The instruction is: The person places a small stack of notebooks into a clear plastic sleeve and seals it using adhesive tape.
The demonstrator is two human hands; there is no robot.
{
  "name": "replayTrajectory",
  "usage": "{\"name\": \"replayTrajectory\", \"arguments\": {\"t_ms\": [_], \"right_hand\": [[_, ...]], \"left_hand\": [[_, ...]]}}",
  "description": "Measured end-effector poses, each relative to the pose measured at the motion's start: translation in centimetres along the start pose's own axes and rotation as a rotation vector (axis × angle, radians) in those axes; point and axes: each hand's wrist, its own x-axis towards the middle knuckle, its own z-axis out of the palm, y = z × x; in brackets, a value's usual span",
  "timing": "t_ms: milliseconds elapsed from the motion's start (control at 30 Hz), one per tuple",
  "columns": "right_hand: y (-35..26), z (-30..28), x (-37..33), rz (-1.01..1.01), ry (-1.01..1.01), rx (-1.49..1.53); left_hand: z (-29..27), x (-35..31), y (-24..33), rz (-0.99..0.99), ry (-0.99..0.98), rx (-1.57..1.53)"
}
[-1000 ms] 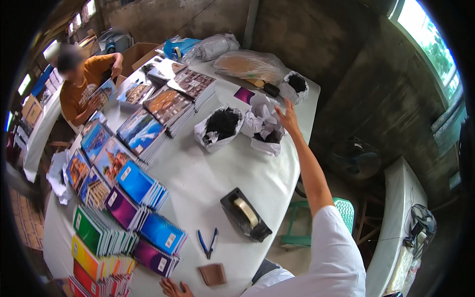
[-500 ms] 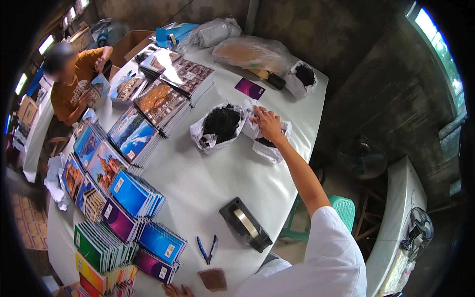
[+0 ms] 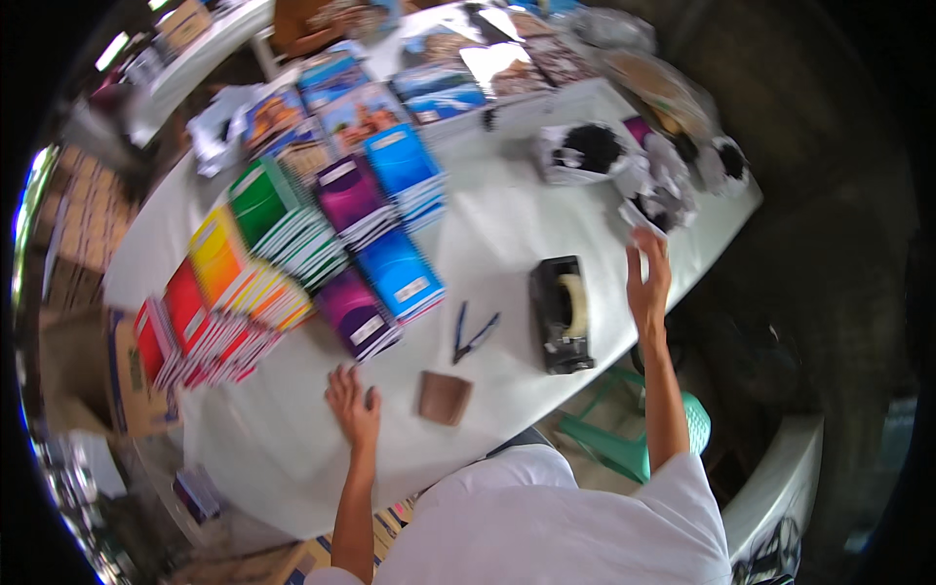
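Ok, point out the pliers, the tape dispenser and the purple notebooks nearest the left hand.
Pliers [image 3: 462, 348], head view: where the handles meet.
Tape dispenser [image 3: 546, 314], head view: black body.
Purple notebooks [image 3: 352, 307], head view: top cover.

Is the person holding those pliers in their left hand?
No, the pliers lie on the white table, with a visible gap between them and the left hand.

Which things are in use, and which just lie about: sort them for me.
Probably in use:
- white bag, at the right hand; contact unclear
- purple notebooks, nearest the left hand

Apparently lying about:
- pliers
- tape dispenser
- brown square
- green stool
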Motion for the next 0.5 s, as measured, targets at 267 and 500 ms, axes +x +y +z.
{"name": "replayTrajectory", "arguments": {"t_ms": [267, 500], "right_hand": [[-18.9, 8.3, -20.3, -0.498, -0.900, 0.082], [-12.7, 9.4, -22.7, -0.575, -0.766, -0.089]], "left_hand": [[-4.7, -1.7, -2.8, -0.134, 0.118, -0.246], [-11.6, -6.7, -16.8, -0.491, 0.254, 0.129]]}}
